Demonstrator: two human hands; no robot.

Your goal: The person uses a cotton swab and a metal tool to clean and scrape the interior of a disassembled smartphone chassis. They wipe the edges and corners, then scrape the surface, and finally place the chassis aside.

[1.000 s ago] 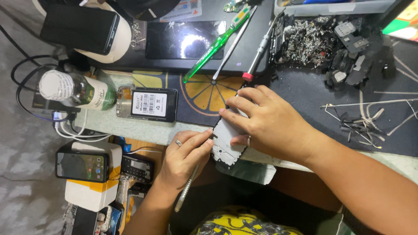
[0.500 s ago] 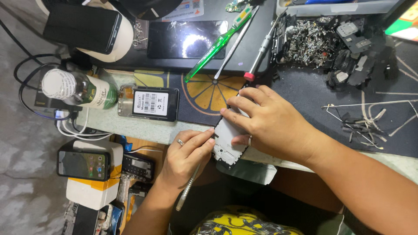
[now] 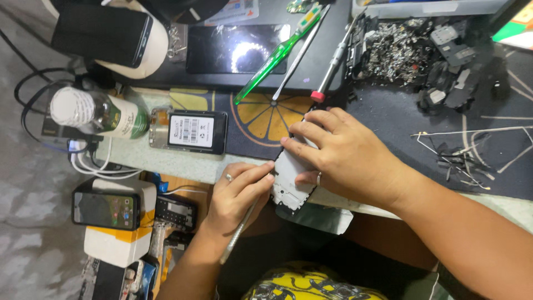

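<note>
My right hand (image 3: 343, 157) lies flat over a dismantled phone frame (image 3: 290, 184) at the table's front edge and pins it down. My left hand (image 3: 237, 192) grips a thin metal tool (image 3: 237, 236) like a pen, its tip hidden at the frame's left edge. A ring shows on each hand. Most of the frame is covered by my right fingers.
A phone battery (image 3: 197, 131) and a plastic bottle (image 3: 97, 113) lie left on the mat. A green pry tool (image 3: 276, 54), tweezers (image 3: 300, 52) and a screwdriver (image 3: 332, 64) rest by a dark phone screen (image 3: 237, 48). A heap of small parts (image 3: 422, 53) sits back right, wire bits (image 3: 463, 153) right, a lit phone (image 3: 104, 209) lower left.
Hardly anything differs: both hands stay on the phone frame, with only a slight shift of the left hand's tool along the frame's edge.
</note>
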